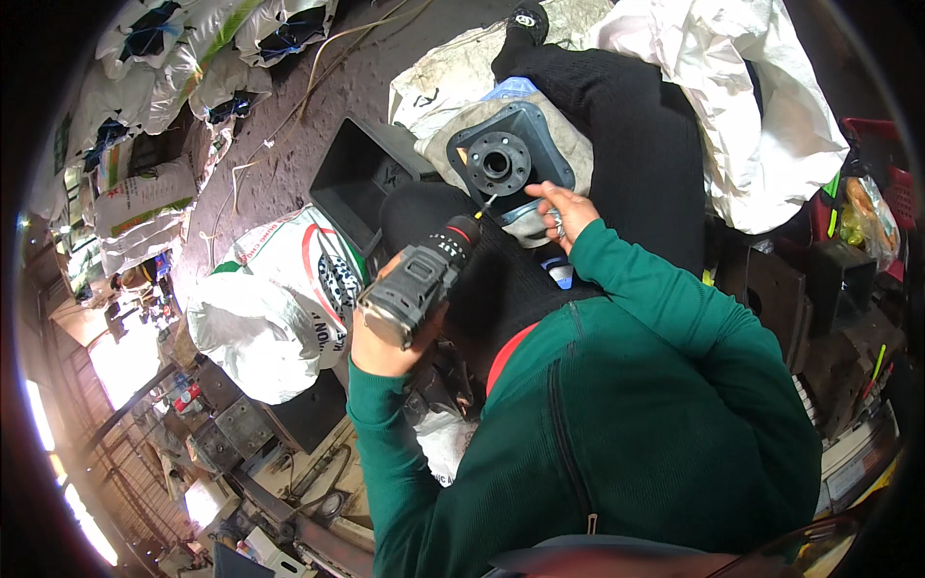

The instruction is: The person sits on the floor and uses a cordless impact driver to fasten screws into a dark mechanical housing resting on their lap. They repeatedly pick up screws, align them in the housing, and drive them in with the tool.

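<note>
My left hand (385, 354) is wrapped round the grip of a grey and black cordless drill (414, 289) with a red ring near its chuck. The bit (487, 208) points away from me, its tip at the near edge of a round hub. That hub, ringed with holes, stands in the middle of a dark grey square-flanged metal part (518, 173) between my legs. Just right of the bit is my right hand (572, 218), its thumb and fingers pinched together close to the part's near edge. Something small and shiny shows among those fingers; I cannot make out what.
A black plastic bin (352, 178) stands left of the part. Stuffed white sacks lie at left (255, 313) and upper right (747, 116). Cables (313, 72) trail over the floor. Dark metal boxes (836, 275) are at my right, and machinery (246, 429) is at lower left.
</note>
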Demonstrator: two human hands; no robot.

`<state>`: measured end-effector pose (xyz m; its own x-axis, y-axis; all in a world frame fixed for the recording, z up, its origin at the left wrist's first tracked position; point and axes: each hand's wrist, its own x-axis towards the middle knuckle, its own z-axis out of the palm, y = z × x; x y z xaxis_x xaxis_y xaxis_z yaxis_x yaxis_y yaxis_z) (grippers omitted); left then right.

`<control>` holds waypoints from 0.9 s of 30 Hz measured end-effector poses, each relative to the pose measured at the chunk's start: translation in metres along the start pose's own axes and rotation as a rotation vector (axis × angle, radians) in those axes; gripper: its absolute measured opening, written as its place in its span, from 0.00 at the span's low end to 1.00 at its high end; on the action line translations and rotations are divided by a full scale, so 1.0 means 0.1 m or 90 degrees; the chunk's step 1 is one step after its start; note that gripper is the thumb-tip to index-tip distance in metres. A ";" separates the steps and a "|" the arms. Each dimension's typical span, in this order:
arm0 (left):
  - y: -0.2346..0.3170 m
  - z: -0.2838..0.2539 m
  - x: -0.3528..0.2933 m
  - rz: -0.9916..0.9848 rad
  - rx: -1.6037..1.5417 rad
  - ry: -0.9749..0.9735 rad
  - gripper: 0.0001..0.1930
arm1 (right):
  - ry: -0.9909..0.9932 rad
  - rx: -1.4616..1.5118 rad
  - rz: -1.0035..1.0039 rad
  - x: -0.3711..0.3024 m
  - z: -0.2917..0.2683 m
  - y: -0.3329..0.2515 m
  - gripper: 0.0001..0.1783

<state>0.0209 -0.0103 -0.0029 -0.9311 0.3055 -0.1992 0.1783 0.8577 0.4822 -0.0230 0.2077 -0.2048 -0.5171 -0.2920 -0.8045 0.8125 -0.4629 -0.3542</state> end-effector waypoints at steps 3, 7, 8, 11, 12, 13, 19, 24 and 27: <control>-0.12 0.01 0.12 -0.063 -0.052 -0.014 0.26 | 0.046 0.064 -0.086 0.13 -0.05 -0.02 0.18; -0.23 0.04 0.34 -0.109 -0.074 -0.061 0.29 | 0.053 0.004 -0.173 0.34 0.05 -0.10 0.17; -0.24 0.04 0.38 -0.129 -0.088 -0.059 0.26 | 0.075 -0.012 -0.209 0.40 0.09 -0.12 0.18; -0.27 0.03 0.56 -0.211 -0.091 -0.121 0.22 | 0.057 -0.055 -0.179 0.52 0.11 -0.11 0.20; -0.28 0.03 0.65 -0.141 -0.050 -0.118 0.20 | 0.079 -0.068 -0.188 0.56 0.13 -0.09 0.20; -0.27 0.01 0.72 -0.133 -0.046 -0.136 0.20 | 0.078 -0.082 -0.190 0.59 0.13 -0.07 0.22; -0.13 -0.19 1.06 -0.162 0.053 -0.260 0.20 | 0.044 -0.084 -0.161 0.60 0.08 -0.03 0.17; -0.08 -0.08 1.10 -0.235 -0.033 -0.282 0.30 | 0.080 -0.071 -0.145 0.55 0.14 -0.08 0.22; -0.12 -0.02 1.03 -0.264 0.035 -0.302 0.32 | 0.091 -0.080 -0.137 0.55 0.14 -0.07 0.26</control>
<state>-0.0781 0.0100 -0.0276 -0.6864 0.0824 -0.7225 -0.1395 0.9602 0.2420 -0.0613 0.1829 -0.2397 -0.6453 -0.0731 -0.7604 0.7197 -0.3918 -0.5731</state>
